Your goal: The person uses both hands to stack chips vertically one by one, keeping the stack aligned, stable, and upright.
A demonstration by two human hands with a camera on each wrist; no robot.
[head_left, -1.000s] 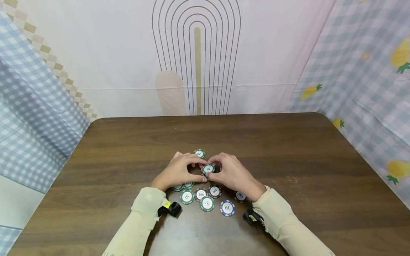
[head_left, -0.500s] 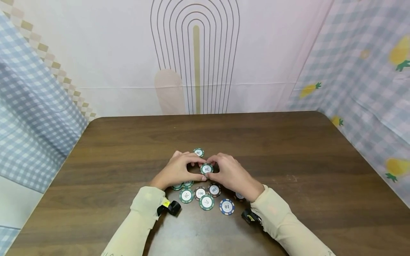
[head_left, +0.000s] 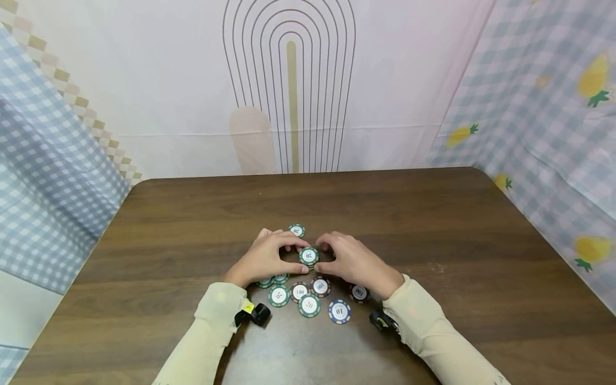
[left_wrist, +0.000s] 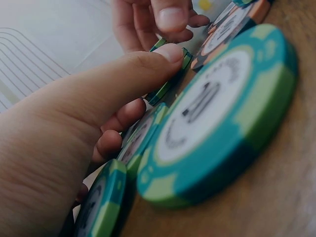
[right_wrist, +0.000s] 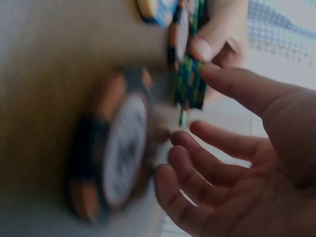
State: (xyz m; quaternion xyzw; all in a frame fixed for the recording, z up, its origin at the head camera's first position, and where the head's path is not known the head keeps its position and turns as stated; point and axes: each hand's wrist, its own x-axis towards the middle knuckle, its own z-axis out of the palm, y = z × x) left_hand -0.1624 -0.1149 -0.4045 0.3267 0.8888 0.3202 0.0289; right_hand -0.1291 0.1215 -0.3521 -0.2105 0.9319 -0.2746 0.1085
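Note:
A short stack of poker chips [head_left: 309,255], topped by a green 20 chip, stands on the table between both hands. My left hand [head_left: 268,256] holds it from the left, thumb on the near side and fingers beyond. In the right wrist view, the stack's green edges [right_wrist: 190,81] show beside the left thumb. My right hand [head_left: 355,262] is at the stack's right with fingers loosely bent; its thumb tip is close to the stack, and I cannot tell whether it touches. Close to the left wrist camera lies a green 20 chip [left_wrist: 212,108].
Loose chips lie nearer me: green [head_left: 309,306], black 100 [head_left: 320,286] and blue 10 [head_left: 339,312] among them. Another black chip [head_left: 359,293] lies by the right wrist. Beyond the left hand is a green chip [head_left: 297,230]. Patterned cloths surround the wooden table [head_left: 385,208].
The right hand's fingers have spread and drawn slightly right, away from the stack, uncovering the black chip near that wrist. The left hand stays around the stack.

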